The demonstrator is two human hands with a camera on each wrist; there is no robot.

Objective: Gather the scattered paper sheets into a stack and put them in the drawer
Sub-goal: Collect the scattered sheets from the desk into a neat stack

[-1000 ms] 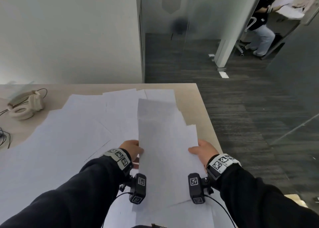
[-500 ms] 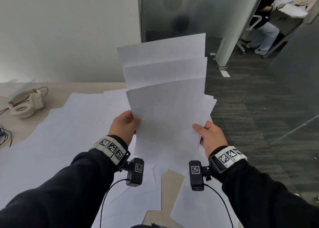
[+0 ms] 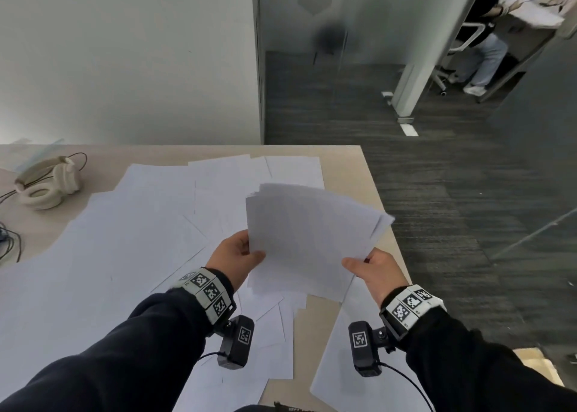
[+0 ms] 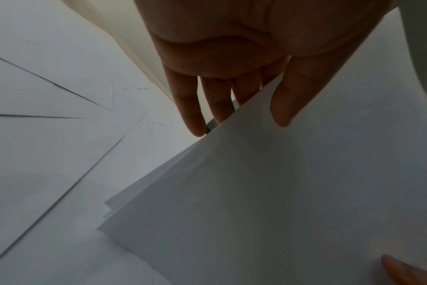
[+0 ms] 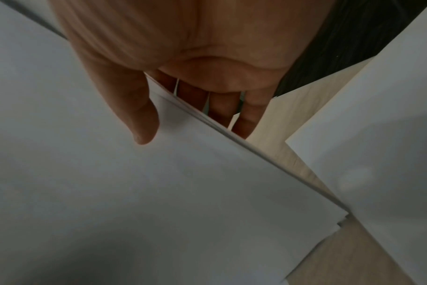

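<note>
A bundle of several white sheets (image 3: 307,240) hangs tilted above the desk, its far edges fanned out. My left hand (image 3: 239,255) pinches its left edge, thumb on top and fingers (image 4: 190,108) underneath. My right hand (image 3: 371,271) pinches its near right corner the same way, thumb (image 5: 137,115) lying on the top sheet (image 5: 159,192). Many more loose sheets (image 3: 125,240) lie overlapping across the desk (image 3: 349,168), and another sheet (image 3: 337,365) lies near the front right edge. No drawer is in view.
Cream headphones (image 3: 46,184) with a cable sit at the desk's far left. The desk's right edge (image 3: 384,212) drops to dark carpet (image 3: 452,208). A glass partition stands behind, and a seated person (image 3: 487,37) is far back right.
One second ago the bundle lay flat on the desk under both hands. It was then lifted upright and fanned; now it has tipped back down and squared up, held lower.
</note>
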